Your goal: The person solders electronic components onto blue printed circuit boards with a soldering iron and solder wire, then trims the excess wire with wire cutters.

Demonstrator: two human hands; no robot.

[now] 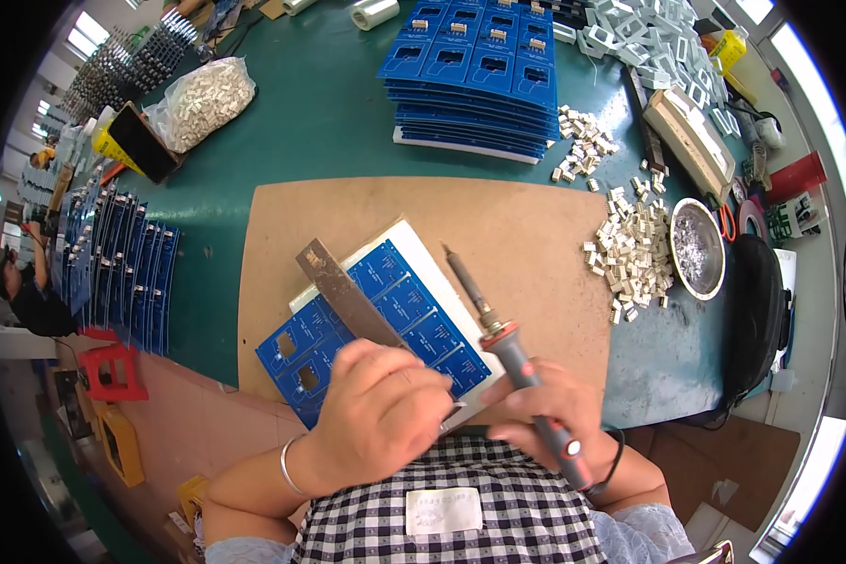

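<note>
My right hand is wrapped around the grey handle of a soldering iron. The iron's bare metal tip points up and away, above the right side of the work. Under my left hand lies the near part of a blue circuit board panel. The fingers of that hand are curled in a pinch, with a small shiny bit showing at their tips that I cannot make out. A dark brown bar rests diagonally across the panel, its near end hidden by my left hand. Beneath the panel is a white sheet.
A brown mat lies on the green table. Stacked blue panels stand at the back, more panels at left. Loose cream connectors and a metal bowl are right; a bag of connectors sits back left.
</note>
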